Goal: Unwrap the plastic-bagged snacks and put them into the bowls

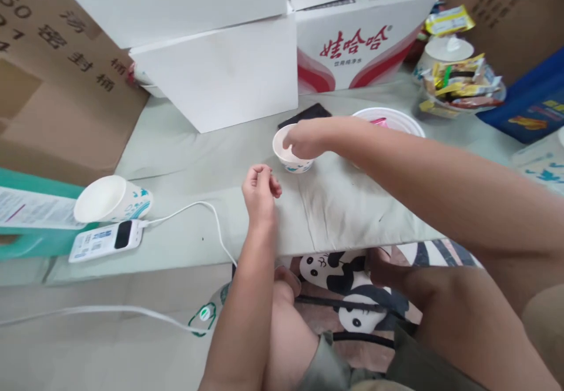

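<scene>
My right hand reaches from the right over a small white paper bowl with blue prints. Its fingertips are bent together inside the bowl's rim; what they hold, if anything, is hidden. Just nearer to me and left of the bowl, my left hand is raised over the cloth with curled fingers. No object shows in it, and it appears apart from the bowl. Behind the bowl lies a flat black object, partly covered by my right hand. A white plate with something pink on it sits beyond my right forearm.
A larger paper cup and a white power bank with a cable stand at the left. White cartons line the back. A bowl of wrapped snacks is at the back right. The table's front edge runs above my legs.
</scene>
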The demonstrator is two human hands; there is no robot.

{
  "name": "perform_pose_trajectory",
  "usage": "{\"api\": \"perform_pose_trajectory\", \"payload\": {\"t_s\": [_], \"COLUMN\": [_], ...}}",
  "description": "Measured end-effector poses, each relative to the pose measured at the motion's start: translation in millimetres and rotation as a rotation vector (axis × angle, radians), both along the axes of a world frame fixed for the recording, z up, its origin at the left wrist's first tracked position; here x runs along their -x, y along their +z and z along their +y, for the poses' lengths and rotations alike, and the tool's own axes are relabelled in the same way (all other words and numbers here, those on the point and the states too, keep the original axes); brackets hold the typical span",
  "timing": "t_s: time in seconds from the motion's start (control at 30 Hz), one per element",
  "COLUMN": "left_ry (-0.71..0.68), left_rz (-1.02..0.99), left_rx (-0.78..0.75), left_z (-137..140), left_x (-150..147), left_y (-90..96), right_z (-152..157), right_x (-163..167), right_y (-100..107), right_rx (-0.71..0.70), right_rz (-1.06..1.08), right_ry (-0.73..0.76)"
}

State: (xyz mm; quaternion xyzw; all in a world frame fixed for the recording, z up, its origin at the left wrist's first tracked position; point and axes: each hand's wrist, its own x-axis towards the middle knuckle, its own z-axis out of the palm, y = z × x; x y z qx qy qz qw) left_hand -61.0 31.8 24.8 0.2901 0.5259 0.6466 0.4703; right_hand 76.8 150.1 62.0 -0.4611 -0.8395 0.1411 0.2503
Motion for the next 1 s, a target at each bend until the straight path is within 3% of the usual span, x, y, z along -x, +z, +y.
{"api": "perform_pose_trajectory", "payload": {"t_s": [0.07, 0.13, 0.23, 0.33, 0.43, 0.53, 0.63, 0.7, 0.83, 1.0], "left_ry": [0.019, 0.027, 0.041, 0.003, -0.141, -0.249, -0.26, -0.242, -0.154, -0.04], "left_rz": [-0.021, -0.029, 0.018, 0.142, 0.304, 0.446, 0.516, 0.531, 0.568, 0.616], "left_rx": [-0.021, -0.054, -0.142, -0.233, -0.231, -0.164, -0.121, -0.119, -0.176, -0.188], "left_z": [2, 2, -1, -11, -24, -29, -23, -16, -6, -5], "left_x": [-4, -12, -28, -48, -67, -83, -98, -105, -110, -89], "left_y": [1.3, 2.0, -0.4, -7.8, -17.5, -26.4, -32.8, -34.8, -32.8, -26.8], "right_z": [-39, -82, -127, -132, -118, -109, -105, -103, -105, -133], "right_x": [-39, -87, -152, -190, -206, -213, -213, -211, -206, -196], "right_y": [14, 15, -10, -40, -55, -61, -66, -66, -55, -37], "right_rx": [0.014, -0.083, -0.141, 0.006, 0.21, 0.292, 0.335, 0.279, 0.009, -0.172], "right_rz": [0.07, 0.306, 0.608, 0.756, 0.794, 0.798, 0.819, 0.831, 0.794, 0.704], "right_ry": [0.029, -0.173, -0.598, -0.832, -0.831, -0.791, -0.744, -0.72, -0.75, -0.774]}}
